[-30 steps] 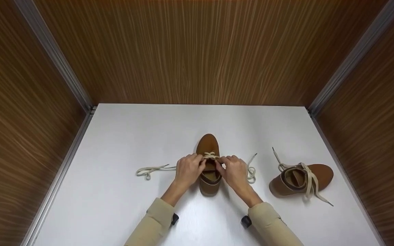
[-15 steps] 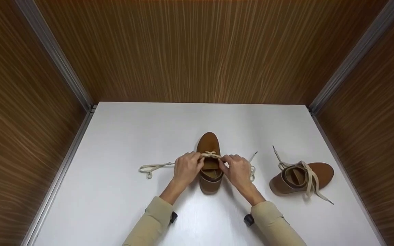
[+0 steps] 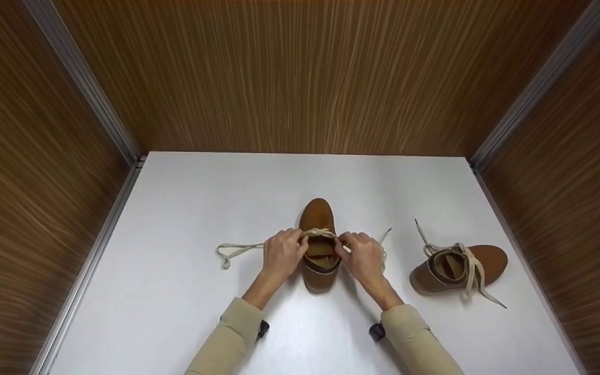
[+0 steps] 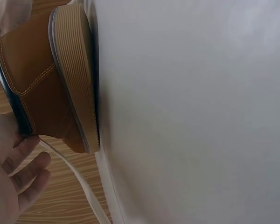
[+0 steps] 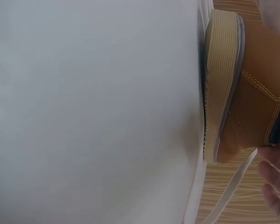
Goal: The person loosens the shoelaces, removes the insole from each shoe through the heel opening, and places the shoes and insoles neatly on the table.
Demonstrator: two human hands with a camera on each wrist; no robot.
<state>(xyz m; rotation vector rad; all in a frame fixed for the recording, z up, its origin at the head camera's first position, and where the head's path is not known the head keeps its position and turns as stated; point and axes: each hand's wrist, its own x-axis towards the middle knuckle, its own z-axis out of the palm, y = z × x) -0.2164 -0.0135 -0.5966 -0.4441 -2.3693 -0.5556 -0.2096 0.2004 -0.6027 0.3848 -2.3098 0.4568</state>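
A brown lace-up shoe (image 3: 316, 213) stands on the white table with its toe pointing away from me. Across the front of its opening runs a cream shoelace (image 3: 319, 232). My left hand (image 3: 281, 252) pinches the lace at the left edge of the opening, and my right hand (image 3: 361, 255) pinches it at the right edge. Each wrist view has the shoe's stitched side (image 4: 42, 84) and ridged sole (image 5: 219, 88) close up, with a lace strand (image 4: 77, 175) trailing below the fingers. The exact fingertip contact is partly hidden.
Another brown shoe (image 3: 490, 263) sits at the right, toe rightward, its laces loose. One lace end (image 3: 232, 250) lies looped left of my left hand; the other (image 3: 386, 237) shows behind my right. Wood-grain panels (image 3: 300, 78) enclose the table (image 3: 201, 198) at the back and sides.
The lace across the shoe's front looks more raised and bunched. The loose loop on the left has slid a little rightward. Both hands keep close to the opening; the whole view has shifted slightly.
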